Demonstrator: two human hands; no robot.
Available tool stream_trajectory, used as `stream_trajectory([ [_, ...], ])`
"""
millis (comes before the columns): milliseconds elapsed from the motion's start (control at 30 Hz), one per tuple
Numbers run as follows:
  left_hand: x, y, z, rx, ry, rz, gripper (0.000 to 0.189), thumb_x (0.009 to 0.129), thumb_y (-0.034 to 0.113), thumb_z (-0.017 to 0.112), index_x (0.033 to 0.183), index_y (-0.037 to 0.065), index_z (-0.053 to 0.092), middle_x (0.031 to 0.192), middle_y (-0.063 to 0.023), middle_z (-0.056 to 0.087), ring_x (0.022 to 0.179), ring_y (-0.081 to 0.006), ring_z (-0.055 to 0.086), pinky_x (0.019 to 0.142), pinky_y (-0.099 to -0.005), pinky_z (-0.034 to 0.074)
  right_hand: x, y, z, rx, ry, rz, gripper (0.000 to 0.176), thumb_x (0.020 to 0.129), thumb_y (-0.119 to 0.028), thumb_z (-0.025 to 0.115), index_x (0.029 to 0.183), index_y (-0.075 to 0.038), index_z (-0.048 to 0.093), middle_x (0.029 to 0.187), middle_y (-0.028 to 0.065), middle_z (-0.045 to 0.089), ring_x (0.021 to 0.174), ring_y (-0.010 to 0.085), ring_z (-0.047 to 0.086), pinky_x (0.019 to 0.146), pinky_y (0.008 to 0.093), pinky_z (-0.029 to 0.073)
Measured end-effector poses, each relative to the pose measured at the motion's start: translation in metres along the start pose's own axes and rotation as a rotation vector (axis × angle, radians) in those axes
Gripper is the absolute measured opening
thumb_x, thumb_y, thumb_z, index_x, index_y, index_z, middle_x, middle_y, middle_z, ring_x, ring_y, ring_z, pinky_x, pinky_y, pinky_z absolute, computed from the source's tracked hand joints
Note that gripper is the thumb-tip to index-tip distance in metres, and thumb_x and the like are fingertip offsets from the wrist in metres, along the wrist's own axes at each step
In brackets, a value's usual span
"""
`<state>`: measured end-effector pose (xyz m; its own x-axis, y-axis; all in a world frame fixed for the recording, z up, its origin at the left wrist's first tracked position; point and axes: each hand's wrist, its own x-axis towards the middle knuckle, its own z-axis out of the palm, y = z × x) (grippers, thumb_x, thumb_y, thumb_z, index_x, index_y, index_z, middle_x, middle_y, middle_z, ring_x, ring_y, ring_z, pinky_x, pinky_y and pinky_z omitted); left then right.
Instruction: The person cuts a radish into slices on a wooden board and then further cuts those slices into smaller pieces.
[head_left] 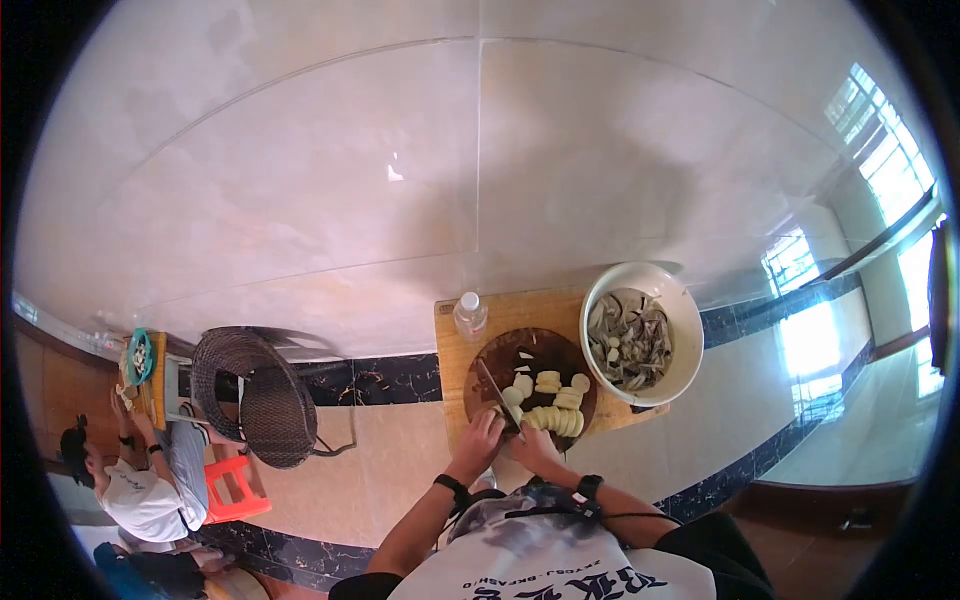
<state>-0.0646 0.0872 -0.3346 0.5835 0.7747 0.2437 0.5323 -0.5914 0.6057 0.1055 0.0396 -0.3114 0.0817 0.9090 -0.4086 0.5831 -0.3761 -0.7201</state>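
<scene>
Closest thing to the camera is the person's own white printed shirt [560, 570], right at the bottom edge, with both forearms running up from it to the round chopping board [560, 350]. There's a black band on the left wrist and a black watch on the right one.

The left hand [480, 435] sits at the board's near edge, closed in a fist around the handle of a knife [497, 392]. The blade lies slanted across the near-left part of the board. The right hand [535, 447] is just beside it, also at the board's near edge, with its fingers bunched together over the end of the pale piece under the blade (too small to tell if they pinch it or just press down). The pale slices [556, 405] lie on the board itself, a curved row along its near-right side and a few more toward the middle.

The board rests on a small wooden table [520, 305]. Just right of the board and touching its edge is a big white bowl [688, 350] full of greyish scraps. Beyond the board's far-left side stands a clear plastic bottle [470, 315] with a white cap.

Well to the left of the board there's a dark wicker chair [255, 395], then a red plastic stool [235, 487], and past those another person [140, 485] in a white top with their hands up at a second small table.
</scene>
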Motion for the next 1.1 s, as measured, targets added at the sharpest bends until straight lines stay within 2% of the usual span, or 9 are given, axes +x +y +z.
stream_trajectory([
  [167, 0.007, 0.005, 0.006, 0.069, -0.014, 0.058, 0.035, 0.081, 0.007, 0.067, 0.112, -0.003, 0.058, 0.123, -0.0238, 0.055, 0.120, -0.0426, 0.054, 0.103, -0.0476, 0.047, -0.004, 0.008, -0.008, 0.024, 0.063, -0.066, 0.032, 0.090, -0.023, 0.059, 0.102, 0.006, 0.056, 0.080, 0.0330, 0.064, 0.083, 0.0526, 0.064, 0.071, 0.0563, 0.049],
  [267, 0.001, -0.008, 0.023, 0.114, -0.048, 0.004, 0.040, 0.079, 0.007, 0.068, 0.116, -0.004, 0.058, 0.126, -0.0237, 0.054, 0.126, -0.0417, 0.051, 0.109, -0.0467, 0.044, -0.007, 0.010, -0.010, 0.035, 0.048, -0.033, 0.033, 0.091, -0.025, 0.060, 0.101, 0.006, 0.056, 0.079, 0.0319, 0.064, 0.082, 0.0517, 0.064, 0.070, 0.0561, 0.049],
  [367, 0.000, -0.011, 0.020, 0.105, -0.061, 0.028, 0.047, 0.076, 0.006, 0.071, 0.119, -0.006, 0.057, 0.129, -0.0236, 0.054, 0.129, -0.0408, 0.049, 0.113, -0.0457, 0.041, -0.015, 0.005, -0.009, 0.035, 0.034, -0.019, 0.034, 0.093, -0.028, 0.060, 0.100, 0.005, 0.055, 0.079, 0.0315, 0.064, 0.081, 0.0516, 0.064, 0.069, 0.0564, 0.048],
  [567, 0.002, -0.004, 0.011, 0.038, -0.057, -0.010, 0.051, 0.072, 0.004, 0.072, 0.120, -0.006, 0.058, 0.128, -0.0237, 0.054, 0.128, -0.0414, 0.050, 0.112, -0.0454, 0.042, -0.026, -0.003, -0.009, 0.074, 0.045, -0.044, 0.034, 0.094, -0.028, 0.061, 0.100, 0.004, 0.056, 0.080, 0.0316, 0.064, 0.082, 0.0513, 0.065, 0.070, 0.0565, 0.048],
  [833, -0.007, -0.002, 0.008, 0.082, -0.031, 0.019, 0.047, 0.075, 0.004, 0.068, 0.120, -0.007, 0.059, 0.128, -0.0245, 0.054, 0.128, -0.0417, 0.050, 0.111, -0.0449, 0.043, -0.032, -0.002, 0.002, 0.062, 0.078, -0.063, 0.036, 0.096, -0.030, 0.061, 0.099, 0.006, 0.056, 0.081, 0.0324, 0.064, 0.083, 0.0525, 0.064, 0.072, 0.0568, 0.049],
  [1100, -0.013, -0.003, -0.003, 0.121, -0.030, 0.044, 0.039, 0.078, 0.007, 0.065, 0.114, -0.006, 0.061, 0.126, -0.0211, 0.057, 0.126, -0.0390, 0.052, 0.106, -0.0451, 0.046, -0.040, -0.026, -0.003, 0.069, 0.021, 0.035, 0.043, 0.101, -0.039, 0.055, 0.100, 0.004, 0.056, 0.082, 0.0353, 0.064, 0.085, 0.0562, 0.063, 0.073, 0.0605, 0.047],
])
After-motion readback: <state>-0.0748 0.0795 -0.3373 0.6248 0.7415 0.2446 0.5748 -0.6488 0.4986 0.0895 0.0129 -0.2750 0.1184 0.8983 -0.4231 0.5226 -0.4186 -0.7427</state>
